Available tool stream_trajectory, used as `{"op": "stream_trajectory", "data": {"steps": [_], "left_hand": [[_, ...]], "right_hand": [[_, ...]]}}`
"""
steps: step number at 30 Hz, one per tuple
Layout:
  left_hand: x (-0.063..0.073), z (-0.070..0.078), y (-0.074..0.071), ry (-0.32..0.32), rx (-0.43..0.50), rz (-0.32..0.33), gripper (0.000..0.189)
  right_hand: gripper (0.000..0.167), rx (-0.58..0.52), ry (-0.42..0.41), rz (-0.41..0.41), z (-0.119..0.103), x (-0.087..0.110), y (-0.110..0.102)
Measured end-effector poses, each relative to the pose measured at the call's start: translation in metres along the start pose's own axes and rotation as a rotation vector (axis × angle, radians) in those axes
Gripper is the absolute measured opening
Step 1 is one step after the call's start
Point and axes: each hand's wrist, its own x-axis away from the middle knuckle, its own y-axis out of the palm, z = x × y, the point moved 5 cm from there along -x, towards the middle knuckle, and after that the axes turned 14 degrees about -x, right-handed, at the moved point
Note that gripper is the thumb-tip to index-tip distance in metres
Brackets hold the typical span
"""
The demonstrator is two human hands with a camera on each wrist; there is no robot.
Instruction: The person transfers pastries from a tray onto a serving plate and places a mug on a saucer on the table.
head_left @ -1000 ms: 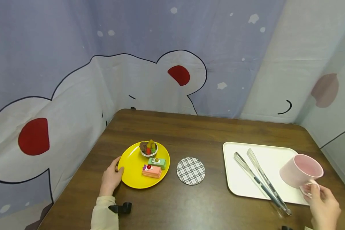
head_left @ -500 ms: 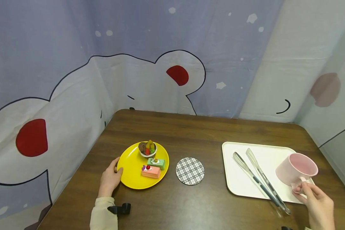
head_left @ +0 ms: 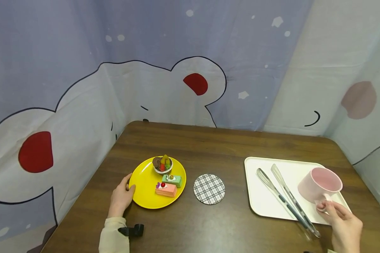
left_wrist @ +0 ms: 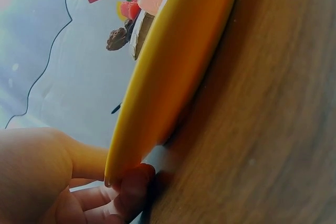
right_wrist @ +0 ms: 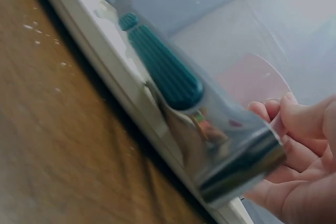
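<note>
My left hand (head_left: 121, 199) grips the left rim of a yellow plate (head_left: 141, 188), thumb at the top edge and fingers curled underneath, as the left wrist view shows. On the plate sit a small dessert cup (head_left: 162, 165) with chocolate and fruit pieces, a green cake slice (head_left: 174, 181) and a pink cake slice (head_left: 166, 190). At the right, my right hand (head_left: 346, 223) pinches the handle of a pink mug (head_left: 313, 188). The mug tilts slightly and overlaps the right part of a white tray (head_left: 263, 202). Metal tongs (head_left: 280, 195) with teal grips lie across the tray.
A round checked coaster (head_left: 209, 189) lies between plate and tray. The tongs' joined end sticks out past the tray's front edge. Patterned curtains (head_left: 247, 70) rise behind the wooden table (head_left: 228, 228) and along its sides.
My right hand has moved the pink mug leftward, further over the tray and closer to the tongs. My left hand and the plate have stayed in place.
</note>
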Motion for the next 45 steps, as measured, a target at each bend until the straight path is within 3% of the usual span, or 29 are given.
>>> {"op": "stream_trajectory", "data": {"steps": [7, 15, 19, 28, 37, 45], "left_hand": [[0.0, 0.0, 0.0, 0.015, -0.006, 0.007, 0.054], [0.0, -0.001, 0.0, 0.009, 0.005, 0.002, 0.054], [0.001, -0.002, -0.001, 0.006, 0.004, 0.004, 0.054], [0.001, -0.002, 0.0, 0.013, -0.005, 0.001, 0.054], [0.001, -0.001, 0.0, 0.001, -0.006, 0.004, 0.054], [0.001, -0.001, 0.001, 0.0, 0.002, 0.0, 0.054]], "right_hand": [[0.018, -0.112, -0.07, 0.01, 0.002, 0.002, 0.006], [0.019, -0.165, -0.118, -0.081, 0.002, 0.001, 0.015], [0.021, -0.133, -0.108, -0.098, 0.003, 0.0, 0.02], [0.017, -0.035, -0.067, -0.053, -0.001, -0.002, 0.033], [0.022, -0.016, -0.088, -0.165, 0.002, 0.003, 0.056], [0.019, 0.02, -0.098, -0.105, 0.009, 0.004, 0.071]]}}
